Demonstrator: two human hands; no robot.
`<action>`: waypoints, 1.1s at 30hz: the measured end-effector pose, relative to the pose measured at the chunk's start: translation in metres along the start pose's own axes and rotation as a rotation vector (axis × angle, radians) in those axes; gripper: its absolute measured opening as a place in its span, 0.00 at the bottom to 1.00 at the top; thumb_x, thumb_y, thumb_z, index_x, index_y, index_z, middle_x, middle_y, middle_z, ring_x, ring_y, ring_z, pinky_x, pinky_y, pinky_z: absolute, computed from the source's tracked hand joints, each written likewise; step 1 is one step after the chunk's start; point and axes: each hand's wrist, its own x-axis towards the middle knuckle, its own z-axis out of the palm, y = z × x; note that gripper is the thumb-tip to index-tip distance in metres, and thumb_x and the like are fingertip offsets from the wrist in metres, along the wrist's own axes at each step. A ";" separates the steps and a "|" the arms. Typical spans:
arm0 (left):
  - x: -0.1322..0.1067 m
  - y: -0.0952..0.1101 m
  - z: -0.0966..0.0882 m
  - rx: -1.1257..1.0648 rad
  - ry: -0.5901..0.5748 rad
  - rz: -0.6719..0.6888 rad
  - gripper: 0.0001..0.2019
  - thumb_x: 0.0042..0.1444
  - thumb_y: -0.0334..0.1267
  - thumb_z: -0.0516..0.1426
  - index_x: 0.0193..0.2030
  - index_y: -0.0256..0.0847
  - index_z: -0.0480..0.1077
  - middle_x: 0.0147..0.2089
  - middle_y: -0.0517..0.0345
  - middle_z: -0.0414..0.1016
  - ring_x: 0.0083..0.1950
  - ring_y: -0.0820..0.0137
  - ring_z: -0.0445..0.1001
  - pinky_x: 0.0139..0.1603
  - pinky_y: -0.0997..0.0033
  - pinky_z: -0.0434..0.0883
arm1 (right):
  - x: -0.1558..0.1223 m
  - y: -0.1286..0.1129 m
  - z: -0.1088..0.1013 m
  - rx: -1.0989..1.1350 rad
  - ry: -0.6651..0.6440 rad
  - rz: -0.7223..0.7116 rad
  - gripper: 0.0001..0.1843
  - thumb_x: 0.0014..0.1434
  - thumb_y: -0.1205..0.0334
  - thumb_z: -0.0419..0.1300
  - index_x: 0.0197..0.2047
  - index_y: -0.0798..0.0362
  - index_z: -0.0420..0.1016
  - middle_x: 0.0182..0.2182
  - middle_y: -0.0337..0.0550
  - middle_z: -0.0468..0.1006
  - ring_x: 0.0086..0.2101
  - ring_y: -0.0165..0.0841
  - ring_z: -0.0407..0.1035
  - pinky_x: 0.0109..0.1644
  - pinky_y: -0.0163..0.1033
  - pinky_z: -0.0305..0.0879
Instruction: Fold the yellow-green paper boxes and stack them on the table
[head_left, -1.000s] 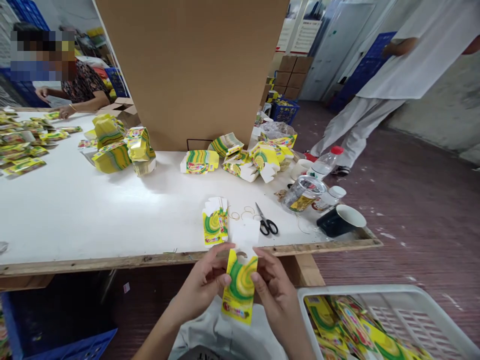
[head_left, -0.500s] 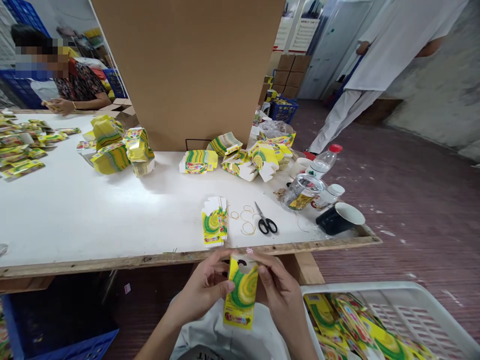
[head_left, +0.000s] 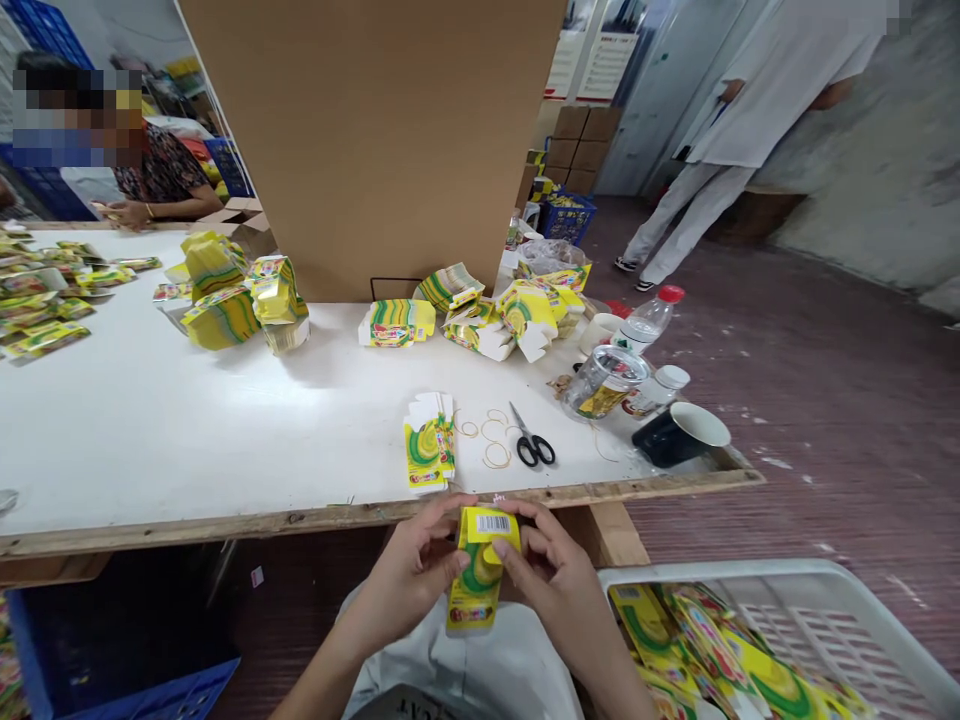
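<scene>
Over my lap, just off the table's front edge, I hold a small yellow-green carton [head_left: 474,592] upright. My left hand [head_left: 416,560] grips its left side, the thumb on the front panel. My right hand [head_left: 551,565] is closed at its upper right, with the thumb pressing on the top flap, which is folded down toward me and shows a barcode. What is inside the carton is hidden. Beyond my hands, a short stack of flat cartons [head_left: 429,445] lies on the table beside loose rubber bands [head_left: 495,455] and black-handled scissors [head_left: 534,448].
A white basket [head_left: 795,572] of cartons stands at my right, a blue crate [head_left: 142,700] at lower left. Bundles of flat cartons [head_left: 225,310] lie along a big cardboard sheet [head_left: 375,140]. A dark mug [head_left: 667,440] and bottles [head_left: 649,325] line the right end. Two people are nearby.
The carton's top, open half a second ago, now has its barcode flap folded down over the front. My right thumb has moved onto that flap. The standing person has shifted a little.
</scene>
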 end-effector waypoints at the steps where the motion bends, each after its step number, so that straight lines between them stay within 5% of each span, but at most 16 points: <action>1: 0.000 0.000 0.001 0.010 -0.008 0.000 0.23 0.59 0.37 0.59 0.61 0.43 0.65 0.51 0.46 0.79 0.51 0.62 0.77 0.52 0.64 0.71 | 0.000 0.001 0.000 -0.040 0.030 -0.013 0.20 0.60 0.50 0.60 0.51 0.53 0.70 0.23 0.36 0.76 0.26 0.34 0.72 0.31 0.34 0.70; 5: 0.000 0.001 0.003 -0.029 -0.025 -0.004 0.23 0.60 0.38 0.59 0.63 0.44 0.64 0.52 0.45 0.78 0.51 0.61 0.77 0.55 0.61 0.70 | 0.001 -0.001 0.005 -0.222 0.161 -0.088 0.15 0.60 0.54 0.60 0.47 0.52 0.73 0.17 0.30 0.66 0.20 0.30 0.63 0.24 0.31 0.61; 11: 0.005 -0.002 0.002 -0.226 0.066 -0.091 0.26 0.51 0.39 0.67 0.56 0.42 0.67 0.41 0.51 0.82 0.34 0.69 0.78 0.43 0.67 0.73 | 0.000 -0.001 0.006 -0.224 0.149 -0.097 0.17 0.60 0.52 0.61 0.49 0.53 0.75 0.15 0.29 0.64 0.18 0.29 0.61 0.23 0.32 0.61; 14: 0.008 -0.004 0.004 -0.253 0.064 -0.098 0.25 0.50 0.39 0.68 0.54 0.41 0.68 0.40 0.52 0.82 0.33 0.69 0.77 0.41 0.67 0.73 | 0.001 0.006 0.004 -0.163 0.243 -0.127 0.18 0.60 0.50 0.61 0.47 0.52 0.78 0.27 0.41 0.78 0.30 0.35 0.73 0.35 0.36 0.71; 17: 0.010 -0.006 0.014 -0.212 0.051 -0.050 0.23 0.50 0.38 0.67 0.53 0.40 0.69 0.40 0.51 0.82 0.38 0.66 0.79 0.40 0.70 0.73 | 0.002 0.010 0.004 -0.007 0.212 -0.110 0.16 0.59 0.51 0.63 0.45 0.51 0.79 0.41 0.49 0.81 0.41 0.41 0.76 0.45 0.42 0.73; 21: 0.014 -0.009 0.020 -0.076 0.027 0.012 0.21 0.55 0.37 0.63 0.56 0.41 0.69 0.49 0.46 0.80 0.45 0.61 0.80 0.45 0.65 0.74 | -0.010 0.004 -0.021 -0.095 0.242 -0.168 0.13 0.59 0.52 0.62 0.41 0.50 0.79 0.38 0.48 0.81 0.37 0.41 0.76 0.40 0.43 0.73; 23: 0.021 -0.012 0.010 0.149 0.137 0.080 0.21 0.58 0.37 0.59 0.59 0.41 0.67 0.58 0.43 0.74 0.55 0.58 0.76 0.55 0.58 0.71 | -0.023 -0.001 -0.051 -0.415 0.373 -0.222 0.15 0.59 0.48 0.60 0.39 0.49 0.79 0.36 0.48 0.80 0.35 0.43 0.74 0.40 0.47 0.70; 25: 0.032 -0.017 -0.010 0.496 0.377 0.128 0.24 0.58 0.37 0.58 0.62 0.40 0.65 0.63 0.41 0.68 0.65 0.55 0.66 0.65 0.53 0.63 | -0.036 -0.003 -0.082 -0.800 0.561 -0.244 0.24 0.58 0.38 0.56 0.39 0.49 0.80 0.35 0.51 0.79 0.37 0.50 0.72 0.45 0.57 0.65; 28: 0.053 -0.026 -0.043 0.834 0.661 -0.001 0.33 0.53 0.37 0.62 0.64 0.32 0.59 0.57 0.36 0.71 0.62 0.48 0.66 0.62 0.45 0.62 | -0.044 -0.001 -0.107 -1.078 0.647 -0.235 0.35 0.55 0.28 0.49 0.42 0.50 0.79 0.37 0.56 0.78 0.40 0.58 0.71 0.46 0.64 0.61; 33: 0.064 -0.028 -0.067 0.833 0.725 -0.049 0.25 0.53 0.29 0.57 0.59 0.32 0.64 0.39 0.48 0.76 0.44 0.54 0.76 0.47 0.54 0.70 | -0.025 0.007 -0.065 -0.793 0.459 -0.310 0.18 0.61 0.43 0.56 0.42 0.47 0.77 0.36 0.46 0.80 0.33 0.42 0.73 0.35 0.45 0.69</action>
